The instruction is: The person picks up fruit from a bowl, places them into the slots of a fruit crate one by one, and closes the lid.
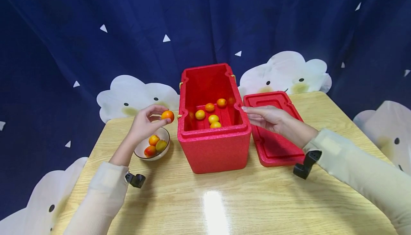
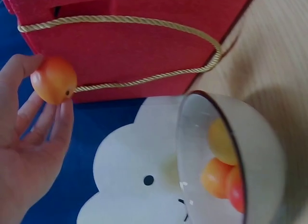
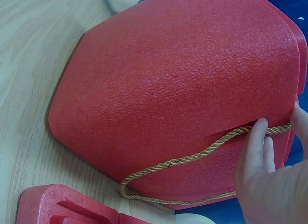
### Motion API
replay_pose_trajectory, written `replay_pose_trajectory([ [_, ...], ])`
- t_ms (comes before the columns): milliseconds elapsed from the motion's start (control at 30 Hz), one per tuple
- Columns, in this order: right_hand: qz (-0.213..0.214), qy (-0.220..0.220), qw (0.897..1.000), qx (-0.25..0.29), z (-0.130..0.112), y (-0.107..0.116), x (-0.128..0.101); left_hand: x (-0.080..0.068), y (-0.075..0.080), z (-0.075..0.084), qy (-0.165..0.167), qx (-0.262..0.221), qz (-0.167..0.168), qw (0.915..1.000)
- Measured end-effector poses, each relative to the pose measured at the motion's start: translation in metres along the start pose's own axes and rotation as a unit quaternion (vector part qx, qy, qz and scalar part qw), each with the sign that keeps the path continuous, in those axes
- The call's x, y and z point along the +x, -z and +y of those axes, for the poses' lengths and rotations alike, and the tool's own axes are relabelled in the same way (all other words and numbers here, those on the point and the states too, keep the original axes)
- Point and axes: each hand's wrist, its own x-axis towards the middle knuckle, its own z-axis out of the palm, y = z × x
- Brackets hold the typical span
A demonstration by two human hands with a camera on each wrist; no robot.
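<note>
My left hand [image 1: 146,122] pinches a small, smooth orange fruit [image 1: 168,116] between thumb and fingertips, up beside the left wall of the red box [image 1: 213,153]. Close below that hand is a white bowl [image 1: 163,153] with a dark rim, holding three fruits [image 1: 154,140] in yellow, orange and red tones. Inside the box lie several yellow and orange fruits [image 1: 210,107]. On the other side, my right hand [image 1: 268,117] rests on the box, its thumb at the rim and its extended fingers [image 3: 259,142] against the outer wall by a gold rope handle [image 3: 192,157].
The red lid [image 1: 279,145] lies on the wooden table [image 1: 179,203] to the right of the box, partly under my right hand. Another gold rope [image 2: 144,80] loops down the box's left side. A dark blue curtain [image 1: 144,20] with white clouds hangs behind the table.
</note>
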Motion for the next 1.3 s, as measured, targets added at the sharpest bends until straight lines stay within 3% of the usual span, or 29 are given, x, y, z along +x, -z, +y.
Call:
replay_pose_trajectory([
  [333,-0.009,0.008,1.000,0.020,0.001,0.002,0.001,0.015,0.007,0.025,0.045,0.015,-0.002,0.9989],
  [633,-0.002,0.009,1.000,0.008,0.001,0.001,0.002,0.027,0.018,0.061,0.093,0.051,-0.020,0.9942],
  [900,-0.001,0.005,1.000,-0.012,0.000,0.000,0.002,0.043,0.021,0.088,0.088,0.027,-0.012,0.9957],
  [1300,-0.001,0.006,1.000,0.002,0.002,0.001,0.003,0.083,0.005,0.126,0.072,0.026,-0.021,0.9969],
])
